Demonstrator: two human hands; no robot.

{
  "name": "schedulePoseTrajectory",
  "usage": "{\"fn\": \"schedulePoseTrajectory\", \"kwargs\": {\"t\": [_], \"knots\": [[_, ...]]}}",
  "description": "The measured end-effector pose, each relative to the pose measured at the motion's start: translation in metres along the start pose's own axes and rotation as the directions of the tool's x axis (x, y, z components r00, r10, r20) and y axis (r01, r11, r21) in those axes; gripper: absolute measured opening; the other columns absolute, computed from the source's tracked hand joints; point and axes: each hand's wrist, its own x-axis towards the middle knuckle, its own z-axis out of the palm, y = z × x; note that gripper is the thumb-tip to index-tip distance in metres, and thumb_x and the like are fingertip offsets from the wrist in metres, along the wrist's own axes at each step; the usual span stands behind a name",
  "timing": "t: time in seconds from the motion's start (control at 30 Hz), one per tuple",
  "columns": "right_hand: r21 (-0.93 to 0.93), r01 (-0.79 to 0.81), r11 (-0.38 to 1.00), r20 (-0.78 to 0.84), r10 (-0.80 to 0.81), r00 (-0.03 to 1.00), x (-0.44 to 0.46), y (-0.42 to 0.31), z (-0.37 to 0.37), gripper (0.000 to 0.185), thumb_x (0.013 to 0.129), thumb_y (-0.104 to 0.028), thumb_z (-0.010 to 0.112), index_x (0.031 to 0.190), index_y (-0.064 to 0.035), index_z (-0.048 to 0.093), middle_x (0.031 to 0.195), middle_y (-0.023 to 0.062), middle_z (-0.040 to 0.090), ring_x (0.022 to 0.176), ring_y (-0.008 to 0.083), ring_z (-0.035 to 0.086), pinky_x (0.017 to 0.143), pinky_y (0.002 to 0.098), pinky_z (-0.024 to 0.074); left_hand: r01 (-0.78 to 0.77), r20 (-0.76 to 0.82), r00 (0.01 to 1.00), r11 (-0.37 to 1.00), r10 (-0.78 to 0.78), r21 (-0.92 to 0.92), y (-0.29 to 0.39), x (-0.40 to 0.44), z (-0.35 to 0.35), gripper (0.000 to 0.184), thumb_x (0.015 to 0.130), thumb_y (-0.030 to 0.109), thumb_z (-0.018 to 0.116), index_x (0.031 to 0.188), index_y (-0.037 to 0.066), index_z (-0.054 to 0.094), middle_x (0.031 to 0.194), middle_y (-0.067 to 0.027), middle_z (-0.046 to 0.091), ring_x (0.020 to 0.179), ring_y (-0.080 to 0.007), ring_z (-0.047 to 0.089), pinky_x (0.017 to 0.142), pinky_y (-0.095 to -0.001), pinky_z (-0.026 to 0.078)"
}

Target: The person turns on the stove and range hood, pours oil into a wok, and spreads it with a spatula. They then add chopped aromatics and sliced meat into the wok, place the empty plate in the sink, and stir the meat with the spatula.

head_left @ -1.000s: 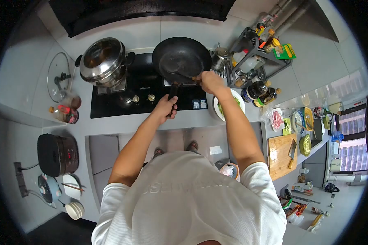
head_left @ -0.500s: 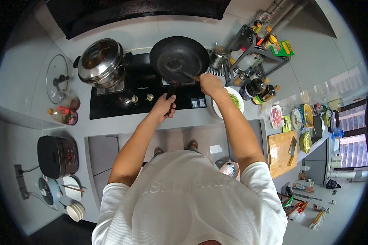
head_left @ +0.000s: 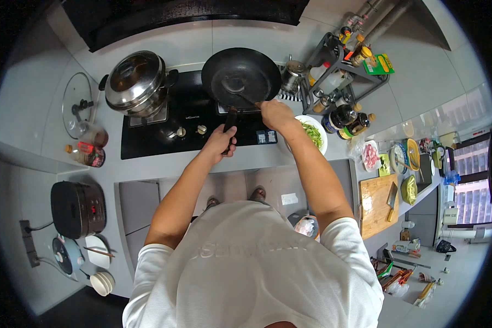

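Observation:
A black wok [head_left: 257, 68] sits on the right burner of the black glass stove [head_left: 142, 143]. My left hand [head_left: 222, 140] is closed around the wok's dark handle [head_left: 231, 119]. In my right hand [head_left: 277, 116] is a long-handled cooking utensil [head_left: 247, 99], its shaft slanting down into the wok. Its far end looks rounded and dark, so I cannot tell whether it is a ladle or a turner. A shiny patch shows on the wok's bottom. Beside my right forearm is a white plate [head_left: 323, 143] with chopped green vegetable [head_left: 312, 134], partly hidden by the arm.
A lidded steel pot [head_left: 135, 85] occupies the left burner. To the wok's right stand a metal canister [head_left: 294, 76], a grey spice rack [head_left: 333, 49] and dark sauce bottles [head_left: 341, 117]. Further right are a plate of raw meat [head_left: 370, 156] and a cutting board [head_left: 370, 208] with a knife [head_left: 391, 202].
My right hand has shifted slightly left and down with the utensil, uncovering more of the green vegetable. My left hand stays on the wok handle.

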Motion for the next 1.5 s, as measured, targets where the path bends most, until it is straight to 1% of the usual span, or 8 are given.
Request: {"fn": "schedulePoseTrajectory", "kwargs": {"t": [0.37,0.47,0.57,0.67,0.77,1.17,1.27,1.5], "knots": [[-0.016,-0.035,0.999,0.139,0.037,0.99,-0.001,-0.008,-0.025,0.034,0.09,-0.003,0.054,0.119,-0.0073,0.071,0.115,0.0238,0.071,0.11,0.038,0.069,0.093,0.047,0.0557,0.01,-0.024,1.0,1.0,-0.01,-0.022,0.006,-0.008,0.004,0.016,0.104,0.028,0.058,0.108,0.017,0.047,0.077,-0.0005,0.05,0.055,-0.0116,0.049,0.044,-0.0272,0.039],[0.111,0.018,0.994,0.084,-0.027,0.996,0.001,0.001,-0.017,0.038,0.089,0.0,0.053,0.122,-0.0093,0.07,0.115,0.0251,0.07,0.111,0.0383,0.068,0.094,0.0476,0.0548,-0.001,-0.017,1.0,1.0,0.0,-0.012,0.005,-0.006,0.003,0.016,0.104,0.028,0.058,0.108,0.017,0.047,0.077,-0.0005,0.05,0.055,-0.0115,0.049,0.044,-0.0272,0.039],[0.123,0.055,0.991,0.012,-0.057,0.998,0.01,0.015,0.001,0.042,0.088,-0.005,0.057,0.128,-0.014,0.069,0.103,0.0245,0.071,0.099,0.0401,0.069,0.088,0.0484,0.0558,-0.001,-0.021,1.0,1.0,0.0,-0.014,0.005,-0.007,0.003,0.016,0.104,0.027,0.057,0.107,0.017,0.047,0.077,-0.0004,0.05,0.055,-0.0114,0.049,0.045,-0.027,0.039],[0.1,0.066,0.993,0.038,-0.071,0.997,0.012,0.019,0.003,0.04,0.089,-0.005,0.057,0.127,-0.0124,0.069,0.101,0.0257,0.071,0.098,0.0404,0.069,0.088,0.0486,0.0553,-0.001,-0.013,1.0,1.0,0.001,-0.01,0.004,-0.005,0.002,0.016,0.104,0.027,0.057,0.107,0.017,0.046,0.077,-0.0004,0.05,0.055,-0.0115,0.049,0.045,-0.0269,0.039],[0.118,0.032,0.993,0.071,-0.04,0.997,0.013,0.018,0.002,0.039,0.087,-0.001,0.055,0.122,-0.0087,0.07,0.112,0.0259,0.07,0.109,0.0406,0.068,0.093,0.0487,0.0552,-0.007,0.0,1.0,1.0,0.007,-0.005,0.002,-0.002,0.0,0.015,0.104,0.027,0.057,0.106,0.017,0.046,0.077,-0.0003,0.05,0.055,-0.0114,0.049,0.045,-0.0268,0.039],[0.155,0.054,0.986,0.046,-0.062,0.997,0.012,0.022,0.008,0.033,0.086,0.0,0.055,0.114,-0.0015,0.071,0.108,0.0297,0.07,0.107,0.0427,0.068,0.091,0.0494,0.0559,-0.014,0.005,1.0,1.0,0.014,-0.006,0.0,-0.001,-0.001,0.015,0.104,0.027,0.057,0.106,0.017,0.047,0.078,-0.0006,0.05,0.055,-0.0114,0.049,0.045,-0.0263,0.038],[0.22,0.081,0.972,-0.095,-0.061,0.994,0.005,0.024,0.018,0.03,0.087,-0.003,0.056,0.112,-0.0012,0.071,0.105,0.0295,0.071,0.103,0.0433,0.069,0.089,0.0493,0.0565,-0.013,0.009,1.0,1.0,0.013,-0.01,-0.001,0.001,-0.001,0.016,0.104,0.028,0.058,0.107,0.016,0.047,0.078,-0.0007,0.05,0.056,-0.0115,0.05,0.045,-0.0265,0.039],[0.11,-0.093,0.99,-0.058,0.1,0.993,0.002,0.004,0.028,0.031,0.091,-0.016,0.061,0.12,-0.0064,0.07,0.098,0.0259,0.072,0.095,0.0419,0.07,0.086,0.0497,0.0559,-0.014,0.011,1.0,0.999,0.014,0.04,-0.002,0.005,-0.005,0.019,0.103,0.03,0.06,0.106,0.016,0.048,0.076,-0.0008,0.054,0.056,-0.012,0.053,0.046,-0.0278,0.044]]}}
